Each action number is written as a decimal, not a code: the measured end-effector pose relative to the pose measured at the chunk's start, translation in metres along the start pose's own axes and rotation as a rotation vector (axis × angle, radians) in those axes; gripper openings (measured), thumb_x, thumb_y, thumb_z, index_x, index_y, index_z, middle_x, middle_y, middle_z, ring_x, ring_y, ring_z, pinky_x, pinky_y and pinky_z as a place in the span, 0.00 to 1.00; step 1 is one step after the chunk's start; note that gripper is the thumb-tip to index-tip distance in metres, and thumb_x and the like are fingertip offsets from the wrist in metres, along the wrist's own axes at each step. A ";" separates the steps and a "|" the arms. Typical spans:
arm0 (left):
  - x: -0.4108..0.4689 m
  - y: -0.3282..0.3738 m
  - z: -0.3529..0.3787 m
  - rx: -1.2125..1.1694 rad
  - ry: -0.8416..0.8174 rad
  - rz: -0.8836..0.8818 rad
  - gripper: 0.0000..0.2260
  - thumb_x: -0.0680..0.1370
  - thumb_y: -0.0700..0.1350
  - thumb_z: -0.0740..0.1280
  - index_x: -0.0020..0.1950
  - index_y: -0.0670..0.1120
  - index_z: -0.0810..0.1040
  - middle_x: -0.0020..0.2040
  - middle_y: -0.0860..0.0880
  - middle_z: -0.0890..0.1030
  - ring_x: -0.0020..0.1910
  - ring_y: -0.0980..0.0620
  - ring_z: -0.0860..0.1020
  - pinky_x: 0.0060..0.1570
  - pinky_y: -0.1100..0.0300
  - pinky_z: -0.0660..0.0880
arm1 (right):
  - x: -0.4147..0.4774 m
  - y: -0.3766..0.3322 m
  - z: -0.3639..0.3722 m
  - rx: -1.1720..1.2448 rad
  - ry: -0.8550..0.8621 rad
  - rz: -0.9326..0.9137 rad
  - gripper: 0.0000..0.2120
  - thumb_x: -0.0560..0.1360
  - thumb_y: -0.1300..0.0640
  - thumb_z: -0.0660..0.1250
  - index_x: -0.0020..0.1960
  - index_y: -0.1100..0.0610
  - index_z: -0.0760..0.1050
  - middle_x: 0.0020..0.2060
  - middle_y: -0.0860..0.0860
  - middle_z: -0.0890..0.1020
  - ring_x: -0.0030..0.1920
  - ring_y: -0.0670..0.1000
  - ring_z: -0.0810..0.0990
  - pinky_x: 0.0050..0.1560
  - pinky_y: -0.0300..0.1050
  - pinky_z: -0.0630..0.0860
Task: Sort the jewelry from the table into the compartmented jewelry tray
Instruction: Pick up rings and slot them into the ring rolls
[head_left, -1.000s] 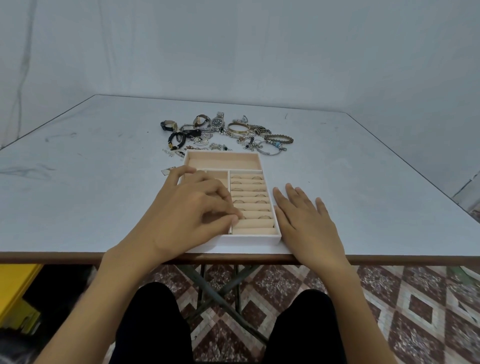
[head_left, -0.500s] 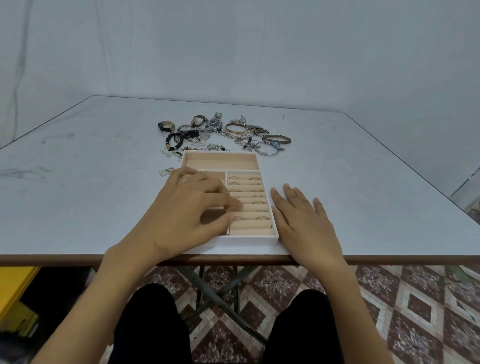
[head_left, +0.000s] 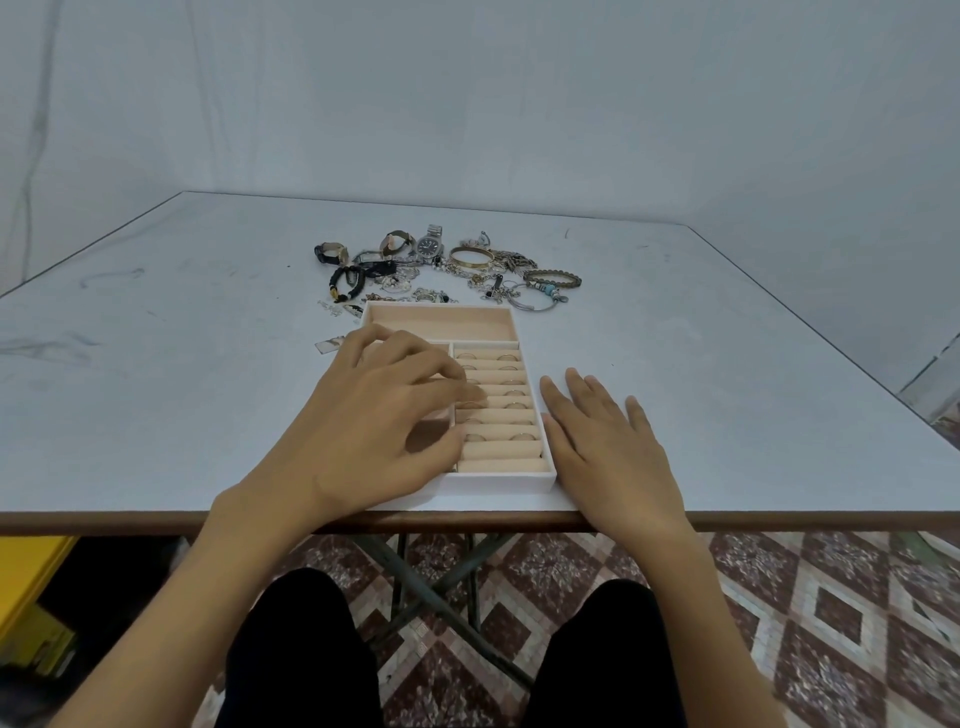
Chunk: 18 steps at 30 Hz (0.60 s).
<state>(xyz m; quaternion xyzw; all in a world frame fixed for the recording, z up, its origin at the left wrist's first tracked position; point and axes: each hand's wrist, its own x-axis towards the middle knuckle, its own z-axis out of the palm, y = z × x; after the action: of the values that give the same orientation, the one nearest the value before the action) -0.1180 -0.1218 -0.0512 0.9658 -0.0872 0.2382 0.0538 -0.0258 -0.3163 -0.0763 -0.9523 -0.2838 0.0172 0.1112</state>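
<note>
The white jewelry tray (head_left: 498, 480) with beige lining sits at the table's near edge. Its long far compartment (head_left: 441, 325) holds nothing. Several rings (head_left: 511, 395) sit in the ring rolls on its right side. My left hand (head_left: 374, 415) covers the tray's left compartments, its bent fingertips touching the middle ring rolls and its thumb apart from them. No item shows between its fingers. My right hand (head_left: 602, 441) lies flat on the table against the tray's right wall. The loose jewelry pile (head_left: 452, 267) lies just beyond the tray.
The pile includes a steel watch (head_left: 430, 245), a gold bangle (head_left: 470, 257), a beaded bracelet (head_left: 553, 279) and a black bracelet (head_left: 345, 280). A small flat piece (head_left: 330, 344) lies left of the tray. The table edge (head_left: 156, 522) runs just under my wrists.
My left fingertips moved from the near ring rolls up to the middle ones, and the thumb and fingers spread apart. My right hand stayed flat beside the tray.
</note>
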 end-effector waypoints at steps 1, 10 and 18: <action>0.000 0.000 0.001 0.006 -0.008 -0.003 0.17 0.75 0.56 0.58 0.56 0.56 0.83 0.52 0.58 0.80 0.55 0.54 0.73 0.61 0.54 0.60 | 0.000 0.000 0.000 0.000 0.000 0.000 0.24 0.83 0.46 0.41 0.78 0.45 0.46 0.78 0.46 0.46 0.77 0.46 0.42 0.77 0.52 0.40; -0.002 -0.001 0.002 -0.004 -0.014 0.021 0.16 0.77 0.55 0.57 0.59 0.56 0.81 0.53 0.59 0.80 0.56 0.57 0.71 0.62 0.55 0.59 | -0.001 0.000 -0.001 0.001 0.002 -0.001 0.24 0.83 0.46 0.41 0.78 0.45 0.46 0.78 0.46 0.46 0.77 0.46 0.42 0.77 0.52 0.40; 0.003 0.011 0.002 -0.066 -0.071 0.157 0.14 0.80 0.54 0.57 0.61 0.58 0.79 0.56 0.61 0.78 0.59 0.58 0.71 0.65 0.54 0.59 | 0.000 0.001 0.001 -0.009 0.003 -0.003 0.24 0.82 0.45 0.40 0.78 0.45 0.45 0.78 0.46 0.45 0.77 0.46 0.42 0.77 0.51 0.40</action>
<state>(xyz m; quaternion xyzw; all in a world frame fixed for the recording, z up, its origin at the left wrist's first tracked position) -0.1169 -0.1328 -0.0511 0.9615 -0.1722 0.2045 0.0638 -0.0252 -0.3165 -0.0772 -0.9523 -0.2854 0.0143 0.1072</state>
